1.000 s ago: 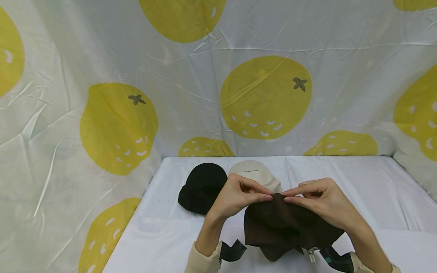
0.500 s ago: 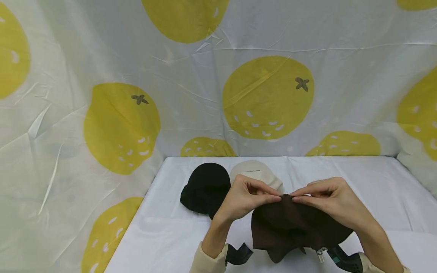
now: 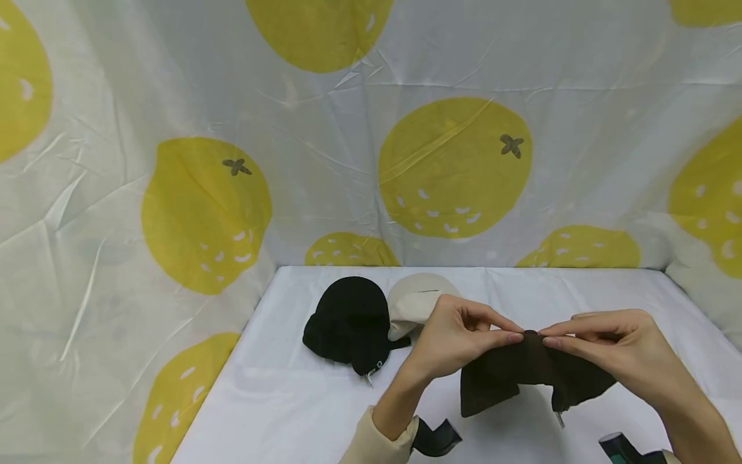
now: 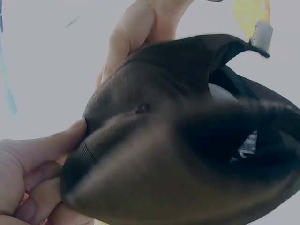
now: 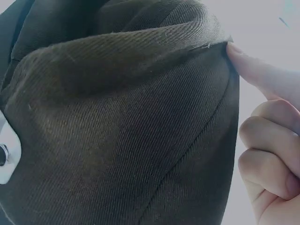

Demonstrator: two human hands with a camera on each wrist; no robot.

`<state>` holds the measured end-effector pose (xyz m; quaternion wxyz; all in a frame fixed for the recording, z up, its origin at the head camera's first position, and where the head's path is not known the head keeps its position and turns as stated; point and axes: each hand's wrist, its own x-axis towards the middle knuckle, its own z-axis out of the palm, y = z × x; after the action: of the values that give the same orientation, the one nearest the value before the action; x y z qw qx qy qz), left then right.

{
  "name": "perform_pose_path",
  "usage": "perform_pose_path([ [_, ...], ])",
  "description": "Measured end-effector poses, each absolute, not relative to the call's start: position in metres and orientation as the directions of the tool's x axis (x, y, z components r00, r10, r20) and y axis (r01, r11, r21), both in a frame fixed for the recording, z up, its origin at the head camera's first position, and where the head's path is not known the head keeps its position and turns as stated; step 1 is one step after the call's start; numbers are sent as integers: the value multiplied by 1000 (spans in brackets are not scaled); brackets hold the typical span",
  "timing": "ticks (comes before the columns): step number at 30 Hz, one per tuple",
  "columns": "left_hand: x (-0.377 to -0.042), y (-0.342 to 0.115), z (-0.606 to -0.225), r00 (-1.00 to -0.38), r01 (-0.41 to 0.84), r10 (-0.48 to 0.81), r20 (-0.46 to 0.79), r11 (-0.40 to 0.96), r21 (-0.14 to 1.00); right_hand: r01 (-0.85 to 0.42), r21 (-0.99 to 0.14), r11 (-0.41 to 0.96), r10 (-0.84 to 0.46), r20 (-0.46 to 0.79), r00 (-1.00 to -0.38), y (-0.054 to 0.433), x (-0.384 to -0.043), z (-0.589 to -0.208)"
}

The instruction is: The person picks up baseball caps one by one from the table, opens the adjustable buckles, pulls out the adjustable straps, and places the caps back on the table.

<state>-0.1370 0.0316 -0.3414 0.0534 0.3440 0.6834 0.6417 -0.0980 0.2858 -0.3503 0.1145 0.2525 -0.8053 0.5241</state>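
Observation:
A dark brown cap (image 3: 501,377) hangs from both hands over the white cloth. My left hand (image 3: 458,335) pinches the top of its crown between thumb and index finger. From the other side my right hand (image 3: 620,345) pinches the same spot, fingertips close to those of the left. In the left wrist view the cap (image 4: 140,79) shows its hollow inside, with a metal strap end (image 4: 262,36) at the upper right. Ribbed fabric of the cap (image 5: 131,112) fills much of the right wrist view, beside a metal buckle (image 5: 8,152).
A black cap (image 3: 350,316) lies on the white-covered table (image 3: 261,412), its strap and buckle toward me. Behind the left hand and against the black cap sits a cream cap (image 3: 420,299). A lemon-print curtain (image 3: 324,180) stands behind and to the left.
Both hands have carried the brown cap to the right, still pinching its top. Its lower edge hangs differently. The black cap's buckle and more of the cream cap now show.

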Motion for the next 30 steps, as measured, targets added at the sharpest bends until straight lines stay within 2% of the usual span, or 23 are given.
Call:
perform_pose_path([
  [6, -147, 65, -335, -794, 469, 469, 387, 67, 881, -405, -791, 459, -134, 389, -911, 308, -108, -349],
  [10, -165, 85, -331, -829, 474, 411, 379, 158, 866, -354, -797, 490, -71, 368, -927, 319, -128, -348],
  [14, -188, 104, -329, -829, 518, 377, 412, 240, 821, -295, -820, 491, -4, 337, -942, 331, -151, -346],
  [16, -201, 113, -328, -819, 553, 357, 450, 279, 785, -281, -865, 416, 14, 315, -949, 336, -165, -346],
  [19, -218, 121, -330, -786, 616, 328, 524, 343, 709, -355, -914, 198, -1, 362, -932, 340, -186, -353],
  [21, -227, 125, -334, -761, 649, 317, 566, 368, 666, -423, -906, 27, -24, 423, -906, 341, -199, -362],
  [23, -233, 127, -343, -748, 663, 316, 583, 381, 644, -463, -885, -48, -36, 465, -885, 342, -206, -374],
  [25, -236, 128, -357, -757, 653, 319, 570, 372, 660, -468, -883, -14, -51, 469, -882, 344, -209, -388],
  [30, -236, 129, -396, -827, 539, 363, 429, 298, 788, -396, -893, 216, -89, 385, -918, 352, -203, -423],
])
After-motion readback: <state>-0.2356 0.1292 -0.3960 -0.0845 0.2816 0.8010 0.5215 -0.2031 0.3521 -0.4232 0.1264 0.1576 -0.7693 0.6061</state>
